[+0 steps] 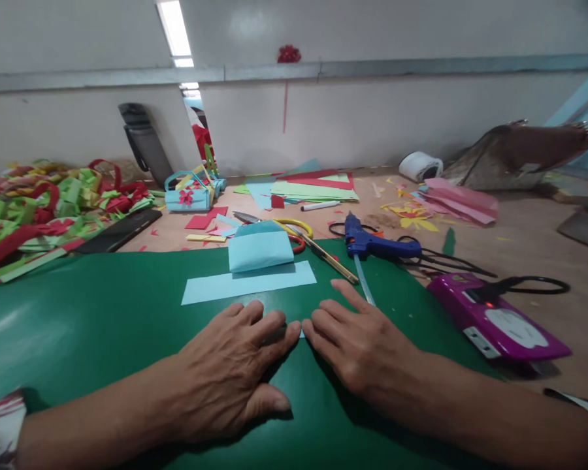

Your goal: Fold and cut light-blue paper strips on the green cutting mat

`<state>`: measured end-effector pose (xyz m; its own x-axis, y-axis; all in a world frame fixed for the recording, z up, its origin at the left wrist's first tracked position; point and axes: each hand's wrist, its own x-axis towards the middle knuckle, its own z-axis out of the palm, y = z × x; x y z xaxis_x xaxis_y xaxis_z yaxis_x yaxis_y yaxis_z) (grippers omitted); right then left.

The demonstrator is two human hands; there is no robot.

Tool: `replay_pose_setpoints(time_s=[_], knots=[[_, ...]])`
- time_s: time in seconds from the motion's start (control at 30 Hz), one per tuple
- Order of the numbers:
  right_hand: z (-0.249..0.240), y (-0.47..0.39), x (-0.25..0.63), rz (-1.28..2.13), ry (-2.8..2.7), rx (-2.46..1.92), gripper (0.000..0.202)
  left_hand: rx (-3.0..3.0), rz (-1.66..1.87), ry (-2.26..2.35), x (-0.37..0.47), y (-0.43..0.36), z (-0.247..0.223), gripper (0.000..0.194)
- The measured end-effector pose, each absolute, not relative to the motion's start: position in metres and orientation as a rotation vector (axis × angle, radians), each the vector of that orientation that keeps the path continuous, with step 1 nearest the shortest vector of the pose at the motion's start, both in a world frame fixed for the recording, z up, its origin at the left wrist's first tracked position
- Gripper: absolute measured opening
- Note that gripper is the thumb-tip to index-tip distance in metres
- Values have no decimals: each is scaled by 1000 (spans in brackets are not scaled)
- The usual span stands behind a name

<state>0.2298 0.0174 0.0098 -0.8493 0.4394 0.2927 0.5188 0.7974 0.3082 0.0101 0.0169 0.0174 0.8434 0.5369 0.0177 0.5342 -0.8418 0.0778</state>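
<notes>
Pressed flat, fingers spread, gripping nothing — left hand [225, 375], right hand [367, 349] — fingertips meeting over a blue paper scrap [302, 333] on green sheet [102, 326].

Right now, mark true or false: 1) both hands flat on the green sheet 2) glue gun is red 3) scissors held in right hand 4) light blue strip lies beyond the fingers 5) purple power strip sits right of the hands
1. True: left hand and right hand press flat on the green sheet, fingertips nearly meeting.
2. False: the glue gun is blue.
3. False: the scissors lie on the table, beyond the folded blue paper.
4. True: the light blue strip lies just past the fingers.
5. True: the purple power strip sits to the right.
</notes>
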Motion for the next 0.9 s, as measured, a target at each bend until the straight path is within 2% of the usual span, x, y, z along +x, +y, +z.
replay_pose_setpoints(time_s=[0.37, 0.5, 0.63, 0.9], knots=[[19, 16, 249, -608, -2897, -686, 17, 2963, -28, 771, 1, 19, 22, 47], [16, 10, 263, -729, -2844, -673, 18, 3062, 45, 747, -13, 16, 18, 37], [15, 2, 274, -691, -2847, -782, 25, 3140, 185, 784, -32, 13, 15, 31], [16, -8, 283, -602, -2813, -983, 39, 3233, 343, 890, -69, 2, 5, 33]])
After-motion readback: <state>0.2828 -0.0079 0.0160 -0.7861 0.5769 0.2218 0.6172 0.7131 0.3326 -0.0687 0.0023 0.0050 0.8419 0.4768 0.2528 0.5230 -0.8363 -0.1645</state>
